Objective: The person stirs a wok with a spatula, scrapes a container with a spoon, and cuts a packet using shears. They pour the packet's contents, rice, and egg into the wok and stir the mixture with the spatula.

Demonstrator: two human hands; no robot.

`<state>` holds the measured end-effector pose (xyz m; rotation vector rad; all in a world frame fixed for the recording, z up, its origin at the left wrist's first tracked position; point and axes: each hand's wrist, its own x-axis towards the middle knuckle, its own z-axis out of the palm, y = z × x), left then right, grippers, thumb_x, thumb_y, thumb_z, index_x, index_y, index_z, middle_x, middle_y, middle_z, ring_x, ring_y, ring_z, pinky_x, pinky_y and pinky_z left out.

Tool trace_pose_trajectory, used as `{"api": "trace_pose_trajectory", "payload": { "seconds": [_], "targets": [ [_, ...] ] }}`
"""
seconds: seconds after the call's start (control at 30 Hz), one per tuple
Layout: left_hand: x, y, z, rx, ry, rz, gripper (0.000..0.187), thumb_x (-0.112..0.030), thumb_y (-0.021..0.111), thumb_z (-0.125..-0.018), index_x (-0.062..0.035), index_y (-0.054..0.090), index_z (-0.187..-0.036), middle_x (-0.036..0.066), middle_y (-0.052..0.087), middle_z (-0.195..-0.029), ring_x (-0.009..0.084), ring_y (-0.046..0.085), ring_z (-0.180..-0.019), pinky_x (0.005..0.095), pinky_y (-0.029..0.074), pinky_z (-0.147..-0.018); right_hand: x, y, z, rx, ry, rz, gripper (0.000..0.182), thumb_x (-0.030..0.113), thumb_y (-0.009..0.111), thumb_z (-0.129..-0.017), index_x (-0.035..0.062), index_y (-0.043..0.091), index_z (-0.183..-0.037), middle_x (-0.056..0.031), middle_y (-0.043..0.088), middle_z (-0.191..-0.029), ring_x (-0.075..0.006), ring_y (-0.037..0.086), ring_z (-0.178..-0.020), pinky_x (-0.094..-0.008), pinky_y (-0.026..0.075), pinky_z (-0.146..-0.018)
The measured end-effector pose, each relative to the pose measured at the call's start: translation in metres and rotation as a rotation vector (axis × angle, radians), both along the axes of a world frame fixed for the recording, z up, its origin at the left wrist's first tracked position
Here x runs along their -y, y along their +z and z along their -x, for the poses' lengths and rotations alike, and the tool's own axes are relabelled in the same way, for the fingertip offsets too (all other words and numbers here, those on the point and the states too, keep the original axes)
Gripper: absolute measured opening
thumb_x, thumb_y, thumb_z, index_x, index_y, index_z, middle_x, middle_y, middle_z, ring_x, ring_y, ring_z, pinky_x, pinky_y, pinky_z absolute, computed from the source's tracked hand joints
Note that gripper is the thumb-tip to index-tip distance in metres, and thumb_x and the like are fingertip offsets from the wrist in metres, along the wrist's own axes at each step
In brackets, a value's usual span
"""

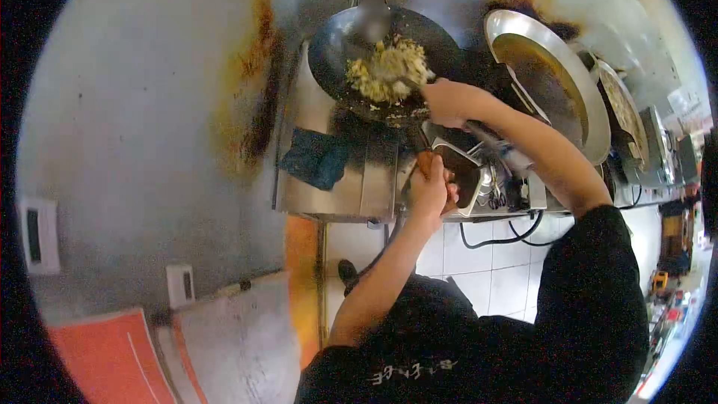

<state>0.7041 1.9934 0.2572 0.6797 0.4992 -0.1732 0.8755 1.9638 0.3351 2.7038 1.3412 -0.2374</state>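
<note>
A dark wok holds a heap of yellowish chopped food, spread over its middle and lower side. My left hand is closed around the wok's brown wooden handle, below the rim. Over the wok's right edge, my right hand is closed on a utensil whose head reaches into the food; the hand and tool are partly blurred. Just right of my left hand sits a rectangular metal container. A dark folded cloth lies on the steel counter to the left.
A wide shallow pan with brown liquid stands at the right, with another round pan beyond it. A stained metal wall rises at the left. Black hoses hang below the counter's front edge.
</note>
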Motion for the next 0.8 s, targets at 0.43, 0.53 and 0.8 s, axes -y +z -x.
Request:
{"api": "trace_pose_trajectory", "payload": {
  "seconds": [0.43,0.53,0.8],
  "targets": [
    [-0.046,-0.01,0.009,-0.011,-0.264,0.099,0.033,-0.043,0.057,-0.09,-0.0117,0.047,-0.084,0.0,0.048,-0.07,0.011,0.049,-0.05,0.0259,0.042,-0.04,-0.017,0.051,-0.037,-0.429,0.049,0.535,0.018,0.013,0.05,-0.079,-0.0029,0.057,-0.082,-0.0119,0.056,-0.056,-0.0232,0.059,-0.049,-0.0361,0.048,-0.044],
    [-0.062,-0.028,0.01,-0.145,-0.175,0.088,0.035,-0.045,0.056,-0.089,-0.0118,0.047,-0.083,0.0,0.051,-0.071,0.0123,0.051,-0.05,0.0271,0.042,-0.04,0.005,0.136,-0.03,-0.651,-0.238,0.468,0.019,0.017,0.046,-0.088,0.0004,0.048,-0.081,-0.0072,0.052,-0.056,-0.0165,0.054,-0.044,-0.0327,0.046,-0.039],
    [-0.057,-0.034,0.007,-0.111,-0.23,0.049,0.029,-0.037,0.055,-0.092,-0.0115,0.046,-0.082,-0.001,0.044,-0.06,0.0091,0.045,-0.047,0.0251,0.04,-0.04,-0.007,0.143,-0.034,-0.848,0.043,0.315,0.018,0.015,0.052,-0.08,0.0006,0.055,-0.069,-0.01,0.056,-0.056,-0.0193,0.057,-0.049,-0.0311,0.044,-0.042]
  ]
}}
